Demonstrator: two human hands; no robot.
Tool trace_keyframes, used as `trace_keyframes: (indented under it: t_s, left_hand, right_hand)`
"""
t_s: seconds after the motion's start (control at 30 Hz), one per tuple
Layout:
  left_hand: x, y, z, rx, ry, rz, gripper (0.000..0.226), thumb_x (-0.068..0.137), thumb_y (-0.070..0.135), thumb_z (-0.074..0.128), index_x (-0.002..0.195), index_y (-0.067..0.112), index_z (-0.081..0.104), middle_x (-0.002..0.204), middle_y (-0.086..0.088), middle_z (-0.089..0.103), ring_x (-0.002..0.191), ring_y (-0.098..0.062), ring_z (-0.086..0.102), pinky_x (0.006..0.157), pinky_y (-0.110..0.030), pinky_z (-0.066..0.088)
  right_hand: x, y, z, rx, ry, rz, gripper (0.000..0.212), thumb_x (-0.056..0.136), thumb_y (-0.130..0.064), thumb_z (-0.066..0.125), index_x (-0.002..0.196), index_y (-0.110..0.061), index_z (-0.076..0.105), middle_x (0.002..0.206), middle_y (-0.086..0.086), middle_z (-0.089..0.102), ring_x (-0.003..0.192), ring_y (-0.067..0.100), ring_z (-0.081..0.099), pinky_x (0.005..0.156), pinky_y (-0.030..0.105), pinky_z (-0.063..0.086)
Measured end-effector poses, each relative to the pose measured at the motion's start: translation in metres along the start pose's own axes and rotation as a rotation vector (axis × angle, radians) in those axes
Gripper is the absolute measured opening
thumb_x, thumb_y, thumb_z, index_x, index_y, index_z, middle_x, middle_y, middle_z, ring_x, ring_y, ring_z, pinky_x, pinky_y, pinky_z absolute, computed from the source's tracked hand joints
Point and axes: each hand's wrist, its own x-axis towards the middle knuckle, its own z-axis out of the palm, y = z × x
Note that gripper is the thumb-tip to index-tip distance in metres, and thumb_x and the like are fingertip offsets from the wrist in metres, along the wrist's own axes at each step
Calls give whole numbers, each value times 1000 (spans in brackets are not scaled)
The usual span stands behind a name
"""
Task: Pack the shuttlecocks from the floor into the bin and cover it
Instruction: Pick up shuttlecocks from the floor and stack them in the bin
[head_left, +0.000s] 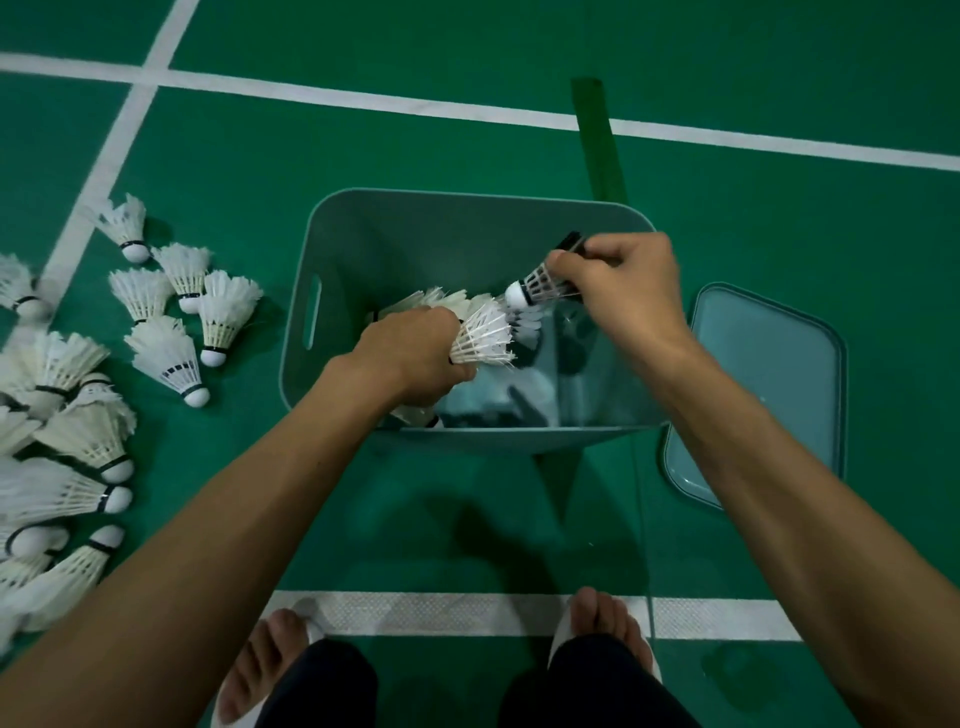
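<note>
No text, label, brand or number can be read anywhere here.

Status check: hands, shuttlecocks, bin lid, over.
Left hand and right hand each gripping a shuttlecock over the bin. Many shuttlecocks still on floor. Lid off, beside bin.

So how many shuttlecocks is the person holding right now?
2: a white one in the left hand and a dark one in the right hand, both over the bin. The left hand may hide more.
</note>
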Motion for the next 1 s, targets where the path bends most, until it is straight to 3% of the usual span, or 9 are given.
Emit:
trace_keyframes:
  t_s: [0.07, 0.1, 0.17, 0.3, 0.47, 0.6, 0.83, 0.93, 1.0]
  left_hand:
    - [1, -3, -3, 11, -36, -8, 38, 93, 46, 66, 77, 24, 39, 96, -1, 52, 87, -27, 50, 76, -35, 42]
    - [2, -4, -5, 20, -50, -7, 35, 93, 46, 66, 80, 25, 41, 97, -2, 53, 88, -27, 51, 76, -35, 43]
    - [3, -7, -7, 7, -67, -11, 34, 93, 45, 66, 82, 24, 42, 93, -1, 51, 87, -27, 52, 75, -34, 42]
    - [4, -16, -8, -129, -127, -24, 34, 93, 38, 70, 74, 20, 47, 82, -3, 52, 81, -27, 54, 71, -31, 41]
    - [3, -23, -10, -236, -193, -58, 24, 92, 24, 72, 78, 11, 58, 78, -3, 59, 75, -23, 57, 75, -34, 49]
    - [5, -24, -9, -260, -212, -77, 24, 92, 27, 72, 84, 11, 56, 86, -5, 59, 79, -23, 57, 78, -37, 50]
    - [2, -20, -9, -282, -208, -102, 48, 96, 30, 68, 131, 2, 50, 133, -15, 55, 102, -25, 52, 92, -35, 46]
    - [5, -24, -6, -317, -213, -121, 65, 95, 33, 70, 144, 2, 41, 150, -15, 46, 125, -30, 51, 100, -34, 42]
    - [5, -24, -6, -334, -220, -124, 69, 95, 32, 70, 148, 1, 37, 153, -15, 43, 129, -30, 50, 102, -34, 41]
  right_hand:
    - [6, 2, -4, -432, 173, -194, 19, 83, -36, 74, 78, -19, 78, 92, 8, 65, 91, 23, 59, 76, 32, 44]
    - [7, 3, -2, -641, 200, -252, 17, 84, -37, 73, 88, -22, 80, 106, 10, 61, 105, 29, 54, 83, 36, 43]
    - [7, 6, 6, -871, 155, -293, 17, 83, -33, 73, 95, -23, 80, 113, 10, 53, 111, 34, 46, 86, 40, 41]
    - [11, 15, 27, -1073, 60, -278, 14, 78, -16, 77, 91, -11, 77, 114, 12, 49, 110, 34, 43, 80, 40, 43]
    - [22, 20, 39, -1184, -69, -122, 28, 84, -1, 70, 112, 0, 64, 120, 23, 57, 116, 39, 50, 76, 42, 46]
    - [32, 23, 45, -1115, -63, -98, 24, 86, 0, 66, 110, 1, 64, 113, 25, 65, 111, 42, 58, 76, 41, 48]
    - [30, 20, 50, -679, 54, 174, 8, 87, -11, 67, 89, -7, 60, 109, 21, 70, 100, 41, 67, 85, 42, 58]
    - [37, 21, 53, -502, 142, 277, 19, 87, -15, 68, 102, -3, 68, 113, 20, 71, 105, 40, 68, 91, 40, 57]
    - [43, 23, 59, -350, 160, 419, 22, 87, -15, 70, 106, -3, 70, 113, 15, 72, 101, 37, 70, 88, 39, 60]
